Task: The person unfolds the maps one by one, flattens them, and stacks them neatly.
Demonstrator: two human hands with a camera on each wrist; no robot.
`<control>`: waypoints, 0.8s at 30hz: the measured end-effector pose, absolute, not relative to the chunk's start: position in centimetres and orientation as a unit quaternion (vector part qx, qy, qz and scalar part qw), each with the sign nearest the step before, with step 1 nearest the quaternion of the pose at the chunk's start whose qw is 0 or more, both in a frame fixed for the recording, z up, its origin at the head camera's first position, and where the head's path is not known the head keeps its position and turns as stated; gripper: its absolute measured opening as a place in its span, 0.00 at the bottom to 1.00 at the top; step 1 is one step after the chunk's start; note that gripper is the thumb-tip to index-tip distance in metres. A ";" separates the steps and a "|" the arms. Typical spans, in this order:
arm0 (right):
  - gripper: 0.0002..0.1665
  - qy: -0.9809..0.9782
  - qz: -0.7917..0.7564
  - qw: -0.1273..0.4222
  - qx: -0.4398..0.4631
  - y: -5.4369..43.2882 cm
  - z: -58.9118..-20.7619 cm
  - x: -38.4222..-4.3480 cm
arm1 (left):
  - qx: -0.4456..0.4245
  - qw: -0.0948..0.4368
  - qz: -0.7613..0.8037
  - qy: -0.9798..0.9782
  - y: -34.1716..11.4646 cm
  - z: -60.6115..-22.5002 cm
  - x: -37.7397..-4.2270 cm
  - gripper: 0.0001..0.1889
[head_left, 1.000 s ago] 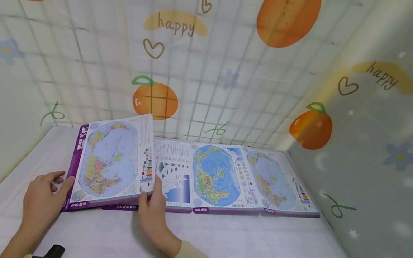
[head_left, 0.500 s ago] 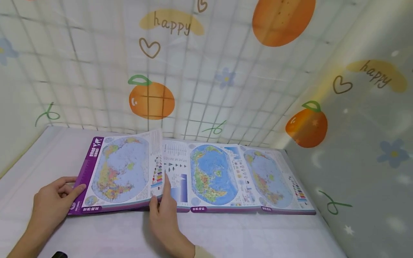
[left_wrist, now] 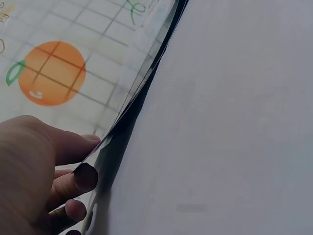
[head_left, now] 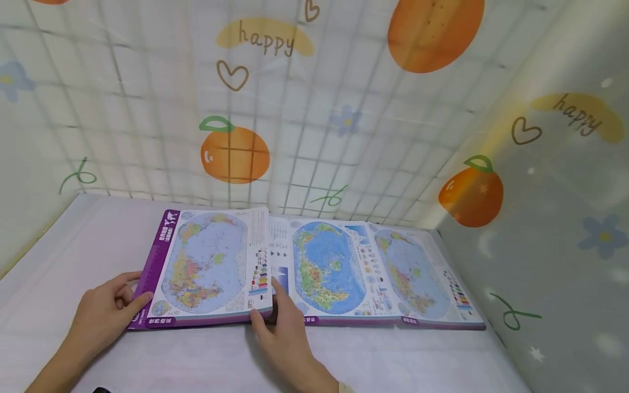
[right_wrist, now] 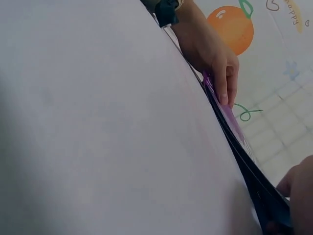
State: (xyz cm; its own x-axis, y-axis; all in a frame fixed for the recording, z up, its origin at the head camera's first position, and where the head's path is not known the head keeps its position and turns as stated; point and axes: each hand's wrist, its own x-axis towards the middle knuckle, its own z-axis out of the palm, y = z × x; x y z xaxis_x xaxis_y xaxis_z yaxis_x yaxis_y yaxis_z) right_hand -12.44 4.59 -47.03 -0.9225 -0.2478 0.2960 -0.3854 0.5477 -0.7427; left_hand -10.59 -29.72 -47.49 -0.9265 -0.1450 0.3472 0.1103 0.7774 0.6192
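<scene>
Left hand [head_left: 105, 314]: at the lower left of the head view, pinching the purple border [head_left: 152, 267] of the folding map [head_left: 208, 262], with thumb above and fingers beneath; seen gripping a thin edge in the left wrist view as well; visible again at the upper middle of the right wrist view, with a dark band [right_wrist: 167, 12] at the wrist.
Right hand [head_left: 290, 327]: at the lower middle of the head view, pinching the near right corner of the uppermost panel, with thumb on the corner and index finger along the right edge; other fingers mostly hidden; cut off at the lower right of the right wrist view.
Folding map: stretched across the lower middle of the head view, from left of centre to the right; overlapped at the left end by the uppermost panel, printed with a pale blue world map and a row of flags.
Other panels: partly covered chart panel [head_left: 280, 237] just right of the uppermost one, then a deep blue relief map [head_left: 329, 267], then a paler world map [head_left: 415, 275] at the far right end.
Table [head_left: 393, 360]: pale and smooth, spread below the map.
Backdrop [head_left: 314, 93]: gridded, across the top, printed with oranges [head_left: 236, 155], hearts and "happy".
Dark object [head_left: 101, 389]: at the bottom edge, lower left, too cropped to identify.
</scene>
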 end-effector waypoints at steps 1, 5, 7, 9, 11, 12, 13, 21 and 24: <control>0.41 -0.884 0.428 0.075 0.173 4.9 -47.0 -12.4 | 0.003 0.190 -0.335 -0.923 -29.6 -47.5 -10.6 0.23; 0.41 -0.902 0.399 0.056 0.155 5.9 -46.8 -12.3 | -0.010 0.193 -0.341 -0.920 -29.0 -47.6 -10.7 0.24; 0.40 -0.904 0.394 0.055 0.156 6.3 -46.8 -12.2 | -0.018 0.199 -0.344 -0.918 -28.6 -47.7 -10.7 0.24; 0.39 -0.906 0.390 0.058 0.156 6.7 -46.7 -12.2 | -0.028 0.207 -0.347 -0.914 -28.3 -47.7 -10.8 0.23; 0.38 -0.908 0.384 0.064 0.157 6.9 -46.7 -12.2 | -0.039 0.217 -0.354 -0.909 -28.0 -47.8 -10.9 0.24; 0.38 -0.909 0.379 0.067 0.158 7.0 -46.8 -12.3 | -0.043 0.222 -0.356 -0.907 -27.8 -47.8 -10.9 0.24; 0.38 -0.910 0.378 0.069 0.158 7.1 -46.8 -12.3 | -0.046 0.227 -0.357 -0.905 -27.7 -47.8 -11.0 0.25; 0.39 -0.917 0.358 0.075 0.157 7.7 -47.1 -12.5 | -0.051 0.237 -0.343 -0.908 -27.0 -48.0 -11.2 0.27; 0.38 -0.919 0.354 0.077 0.155 8.2 -47.0 -12.5 | -0.053 0.232 -0.346 -0.908 -26.6 -48.0 -11.2 0.27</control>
State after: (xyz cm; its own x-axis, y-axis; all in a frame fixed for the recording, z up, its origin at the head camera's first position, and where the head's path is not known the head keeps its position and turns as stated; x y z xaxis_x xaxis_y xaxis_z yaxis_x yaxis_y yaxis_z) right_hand -12.53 8.16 -47.05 -0.9400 -0.2302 0.2519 -0.3397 0.7008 -0.6272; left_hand -11.23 -26.62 -48.03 -0.8872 -0.0645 0.4568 0.2558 0.7554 0.6033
